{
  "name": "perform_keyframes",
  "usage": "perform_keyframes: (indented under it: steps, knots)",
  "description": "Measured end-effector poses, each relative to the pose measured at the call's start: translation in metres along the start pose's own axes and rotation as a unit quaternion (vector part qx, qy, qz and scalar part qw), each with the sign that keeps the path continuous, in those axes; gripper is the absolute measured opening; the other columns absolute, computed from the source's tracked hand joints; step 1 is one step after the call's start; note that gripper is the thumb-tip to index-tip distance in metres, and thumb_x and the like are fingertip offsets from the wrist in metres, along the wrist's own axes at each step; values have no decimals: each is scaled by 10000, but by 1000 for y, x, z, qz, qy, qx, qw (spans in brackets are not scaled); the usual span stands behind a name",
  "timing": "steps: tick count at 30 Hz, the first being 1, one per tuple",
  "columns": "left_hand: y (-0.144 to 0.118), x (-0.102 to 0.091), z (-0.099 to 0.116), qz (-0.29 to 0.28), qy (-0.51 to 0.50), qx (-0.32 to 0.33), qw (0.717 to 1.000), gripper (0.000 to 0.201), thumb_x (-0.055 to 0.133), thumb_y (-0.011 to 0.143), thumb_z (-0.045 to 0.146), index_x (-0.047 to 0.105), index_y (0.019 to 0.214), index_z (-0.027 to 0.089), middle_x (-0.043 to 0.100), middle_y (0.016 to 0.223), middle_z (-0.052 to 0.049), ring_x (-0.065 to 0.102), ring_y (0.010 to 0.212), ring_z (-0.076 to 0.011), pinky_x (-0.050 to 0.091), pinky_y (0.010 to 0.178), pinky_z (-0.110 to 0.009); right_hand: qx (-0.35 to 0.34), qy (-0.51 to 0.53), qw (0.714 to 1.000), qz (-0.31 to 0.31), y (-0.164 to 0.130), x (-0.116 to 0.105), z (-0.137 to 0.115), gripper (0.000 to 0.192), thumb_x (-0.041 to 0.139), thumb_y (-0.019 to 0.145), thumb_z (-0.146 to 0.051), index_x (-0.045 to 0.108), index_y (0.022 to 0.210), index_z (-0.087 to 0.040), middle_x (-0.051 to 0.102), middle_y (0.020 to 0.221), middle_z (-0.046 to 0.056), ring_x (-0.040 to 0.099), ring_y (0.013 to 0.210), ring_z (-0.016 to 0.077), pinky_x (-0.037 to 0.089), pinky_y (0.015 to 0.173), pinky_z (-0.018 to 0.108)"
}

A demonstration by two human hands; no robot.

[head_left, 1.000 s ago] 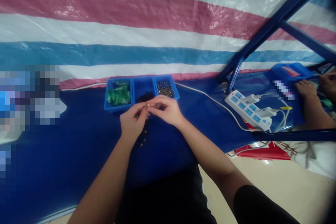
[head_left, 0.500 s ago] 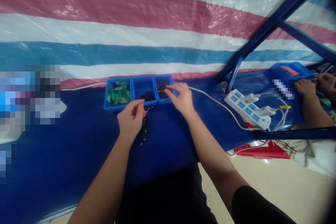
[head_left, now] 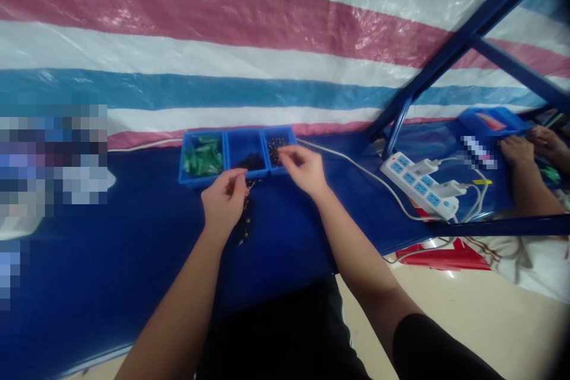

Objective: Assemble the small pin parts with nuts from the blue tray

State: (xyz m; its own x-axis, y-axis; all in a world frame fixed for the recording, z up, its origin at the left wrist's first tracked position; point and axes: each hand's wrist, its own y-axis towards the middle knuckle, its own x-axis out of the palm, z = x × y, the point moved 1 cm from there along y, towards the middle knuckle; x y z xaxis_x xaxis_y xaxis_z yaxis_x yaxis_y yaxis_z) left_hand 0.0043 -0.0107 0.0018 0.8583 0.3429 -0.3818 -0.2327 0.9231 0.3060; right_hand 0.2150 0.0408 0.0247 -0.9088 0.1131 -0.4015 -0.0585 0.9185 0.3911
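My left hand [head_left: 225,199] is closed in a pinch just in front of a blue three-part bin [head_left: 201,180]. Whatever is between its fingertips is too small to make out. Beside it, a loose row of small dark and brass-coloured metal pieces [head_left: 246,222] lies on the blue table. My right hand [head_left: 306,171] is at the right compartment, thumb and fingertips together over small brass-and-dark parts [head_left: 275,145]. What those fingers grip cannot be made out. Green pieces [head_left: 205,154] fill the left compartment, and thin black pieces [head_left: 252,161] lie in the middle one.
To the right, a white power strip [head_left: 418,186] with plugs and cables lies on the table, near a dark blue metal frame [head_left: 449,47]. Beyond the frame are another person's hands [head_left: 519,148] and a blue bin [head_left: 492,120]. Striped plastic sheeting [head_left: 249,24] hangs behind.
The right hand's fingertips have drawn together and shifted slightly left and down, still over the right compartment. My left hand stays almost in place.
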Motion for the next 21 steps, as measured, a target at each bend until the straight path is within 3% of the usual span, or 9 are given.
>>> perform_keyframes:
  steps: [4,6,11,21]
  knots:
    - [1,-2,1,21,1,-9,1000,251,603,936,340,746,1088,201,679,660,3,651,573,-98,512,586,-198,-39,-33,972,-231,-13,16,-15,274,597,956,-285,754,1157,-183,750,808,24,636,643,121,493,665,249]
    - [2,-3,1,27,-3,-12,1000,257,595,944,342,741,1097,195,673,660,3,645,571,-97,507,582,-197,-54,-121,949,-287,-18,22,-17,334,569,950,-208,731,1243,-213,778,905,39,679,723,146,500,728,267]
    - [3,-1,0,24,-14,-18,999,258,598,948,348,738,1099,193,671,667,0,647,579,-98,499,572,-197,-39,-221,919,-323,-20,30,-15,408,524,959,-171,693,1316,-274,772,1136,57,721,955,198,508,848,290]
    - [1,1,1,22,-16,-12,1000,248,592,951,339,736,1087,190,656,654,6,636,567,-94,495,566,-196,-23,-224,914,-338,-15,25,-13,227,608,955,-244,740,1133,-193,770,944,65,699,825,185,455,728,270]
